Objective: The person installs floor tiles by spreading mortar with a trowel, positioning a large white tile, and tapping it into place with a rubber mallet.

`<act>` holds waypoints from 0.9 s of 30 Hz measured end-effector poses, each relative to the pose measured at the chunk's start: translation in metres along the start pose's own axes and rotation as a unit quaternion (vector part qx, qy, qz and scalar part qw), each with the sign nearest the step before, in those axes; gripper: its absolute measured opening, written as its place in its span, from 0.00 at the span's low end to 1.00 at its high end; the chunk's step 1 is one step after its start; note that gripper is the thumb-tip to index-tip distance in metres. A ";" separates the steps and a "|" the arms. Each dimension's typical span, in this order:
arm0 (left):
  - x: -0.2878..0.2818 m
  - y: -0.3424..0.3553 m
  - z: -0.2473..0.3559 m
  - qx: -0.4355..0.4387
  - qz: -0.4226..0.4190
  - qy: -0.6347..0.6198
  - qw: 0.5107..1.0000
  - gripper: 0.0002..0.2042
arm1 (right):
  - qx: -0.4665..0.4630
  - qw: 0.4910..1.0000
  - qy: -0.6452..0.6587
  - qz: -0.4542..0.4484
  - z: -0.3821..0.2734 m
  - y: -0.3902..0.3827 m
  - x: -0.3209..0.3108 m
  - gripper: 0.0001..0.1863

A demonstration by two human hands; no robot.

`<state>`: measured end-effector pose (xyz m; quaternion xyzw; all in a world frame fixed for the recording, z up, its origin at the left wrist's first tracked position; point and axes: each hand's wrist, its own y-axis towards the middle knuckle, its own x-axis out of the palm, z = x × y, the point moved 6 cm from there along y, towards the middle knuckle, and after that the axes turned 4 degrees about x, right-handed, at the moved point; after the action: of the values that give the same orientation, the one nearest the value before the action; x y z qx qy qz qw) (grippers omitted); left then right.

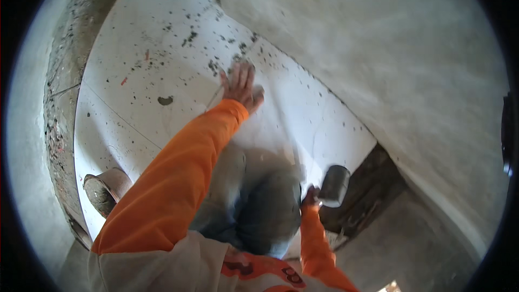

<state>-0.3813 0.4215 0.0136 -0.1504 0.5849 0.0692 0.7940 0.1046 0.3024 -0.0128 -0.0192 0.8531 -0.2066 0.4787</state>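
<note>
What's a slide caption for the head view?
Left hand spread palm-down over debris-speckled white tiles; right hand gripping a grey mallet.

Orange sleeves (181, 178); dark grey mallet (334, 183) at the right hand (310, 197); white tiles (127, 94), speckled dark, around the left hand (240, 84); blue-grey trousers (268, 205) between the sleeves.

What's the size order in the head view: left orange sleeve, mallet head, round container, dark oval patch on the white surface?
1. left orange sleeve
2. mallet head and round container, too close to rank
3. dark oval patch
</note>
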 end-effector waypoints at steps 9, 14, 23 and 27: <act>-0.004 0.016 0.001 -0.003 0.020 0.038 0.999 0.38 | 0.099 0.969 -0.223 -0.036 0.002 -0.008 -0.013 0.20; 0.020 -0.008 0.018 0.012 0.046 0.042 0.998 0.39 | 0.143 0.984 -0.089 0.053 0.058 -0.062 -0.029 0.18; 0.045 -0.001 0.045 -0.035 -0.036 0.200 0.979 0.36 | 0.054 0.973 0.097 0.203 -0.016 -0.086 -0.048 0.16; 0.055 -0.044 0.145 0.025 -0.045 0.145 0.988 0.35 | 0.233 0.972 0.019 -0.011 0.013 -0.098 0.003 0.08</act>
<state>-0.2198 0.4227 0.0074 -0.1653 0.6884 -0.0035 0.7062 0.0970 0.2078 0.0151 0.0877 0.7905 -0.4048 0.4512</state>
